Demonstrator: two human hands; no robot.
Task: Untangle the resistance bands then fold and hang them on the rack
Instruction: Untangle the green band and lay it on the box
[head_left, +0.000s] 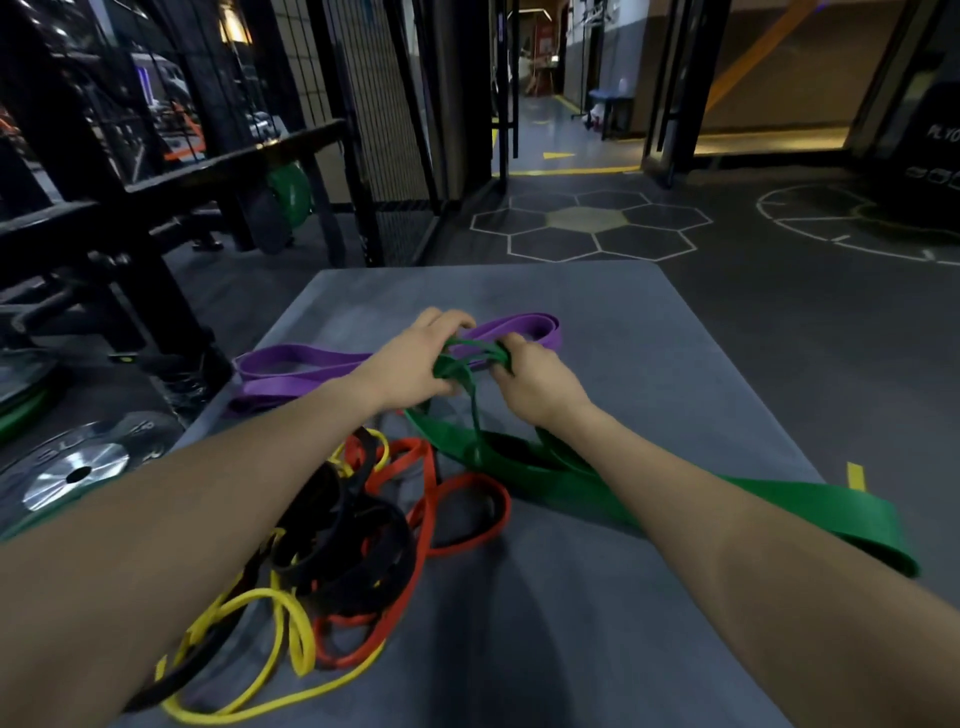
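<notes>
My left hand (415, 364) and right hand (535, 376) curl their fingers around the green band (561, 475) above the grey surface (649, 374); purple band (306, 364) lies at eleven o'clock, tangled bands (353, 535) at seven.

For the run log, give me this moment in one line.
stage: untangling | left hand, right hand: gripping green band | purple band: on mat

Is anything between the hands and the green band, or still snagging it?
Nothing: the left hand and right hand both grip the green band. It lies apart from the red, black and yellow tangle; the purple band lies behind the hands.
</notes>
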